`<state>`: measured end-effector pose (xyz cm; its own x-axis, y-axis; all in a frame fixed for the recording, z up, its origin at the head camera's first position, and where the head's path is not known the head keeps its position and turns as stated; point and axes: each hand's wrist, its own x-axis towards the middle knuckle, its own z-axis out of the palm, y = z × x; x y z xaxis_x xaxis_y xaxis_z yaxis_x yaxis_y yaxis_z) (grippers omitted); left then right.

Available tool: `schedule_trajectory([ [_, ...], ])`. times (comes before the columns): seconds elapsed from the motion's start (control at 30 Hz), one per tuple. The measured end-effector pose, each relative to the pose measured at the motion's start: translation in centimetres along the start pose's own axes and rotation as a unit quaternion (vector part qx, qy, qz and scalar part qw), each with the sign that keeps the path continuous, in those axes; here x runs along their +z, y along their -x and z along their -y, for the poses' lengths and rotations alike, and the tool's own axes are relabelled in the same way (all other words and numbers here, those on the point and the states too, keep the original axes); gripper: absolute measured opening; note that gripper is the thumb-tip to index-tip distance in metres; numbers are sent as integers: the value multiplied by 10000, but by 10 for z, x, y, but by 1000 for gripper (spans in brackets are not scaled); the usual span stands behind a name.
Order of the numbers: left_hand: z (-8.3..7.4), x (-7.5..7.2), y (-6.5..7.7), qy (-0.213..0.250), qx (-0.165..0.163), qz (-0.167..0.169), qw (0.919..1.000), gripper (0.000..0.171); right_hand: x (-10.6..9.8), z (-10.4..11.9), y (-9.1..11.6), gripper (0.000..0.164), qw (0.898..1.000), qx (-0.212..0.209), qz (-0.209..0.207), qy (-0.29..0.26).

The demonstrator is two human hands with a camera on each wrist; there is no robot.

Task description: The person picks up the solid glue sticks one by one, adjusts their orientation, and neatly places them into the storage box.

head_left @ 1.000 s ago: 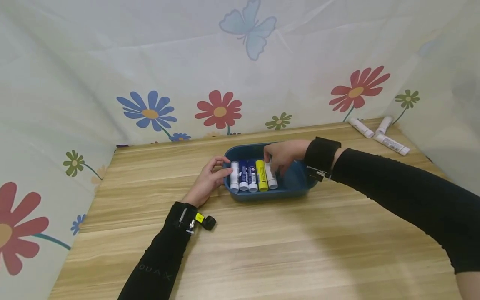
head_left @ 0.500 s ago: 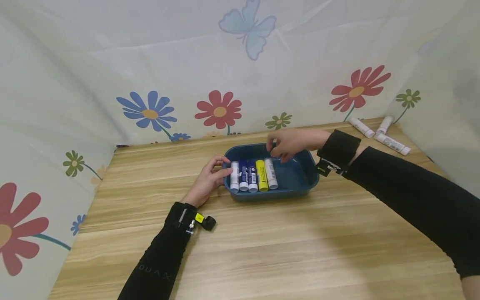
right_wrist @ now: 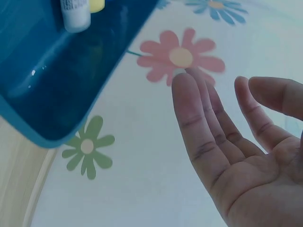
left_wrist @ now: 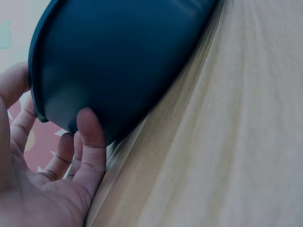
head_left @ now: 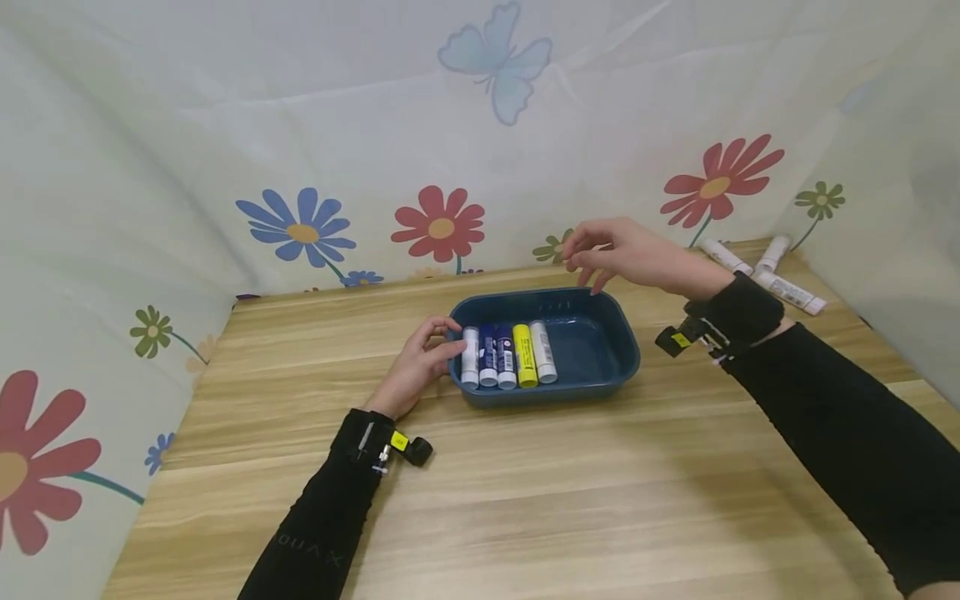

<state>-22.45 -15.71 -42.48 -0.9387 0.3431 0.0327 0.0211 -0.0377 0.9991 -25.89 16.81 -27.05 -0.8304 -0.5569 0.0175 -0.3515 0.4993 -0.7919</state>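
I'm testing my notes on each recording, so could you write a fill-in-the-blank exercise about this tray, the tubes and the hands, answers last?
The row in the blue tray has ____ tubes.
The yellow tube lies between a dark blue tube and one that is ____.
The left hand touches the blue tray, while the right hand holds ____.
On the wooden table, outside the blue tray, ____ white tubes lie together.
Missing words: five; white; nothing; three.

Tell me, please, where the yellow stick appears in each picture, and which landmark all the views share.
Head: the yellow stick lies inside the blue tray, beside the rightmost white stick there.
Left wrist: not in this picture; only the tray's outer side shows.
Right wrist: only its yellow end shows, at the top edge, left of centre.
Shared landmark: the blue tray.
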Motion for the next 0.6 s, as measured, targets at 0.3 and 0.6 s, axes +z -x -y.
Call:
schedule_trajectory([
  [0.3, 6, 1, -1, -20, -34, 13, 10000, 38, -11, -10, 7, 19, 9994, -84, -324, 52],
  [0.6, -9, 5, 6, -42, -101, 69, 9999, 35, -19, -19, 20, 20, 9973, -413, -553, -257],
])
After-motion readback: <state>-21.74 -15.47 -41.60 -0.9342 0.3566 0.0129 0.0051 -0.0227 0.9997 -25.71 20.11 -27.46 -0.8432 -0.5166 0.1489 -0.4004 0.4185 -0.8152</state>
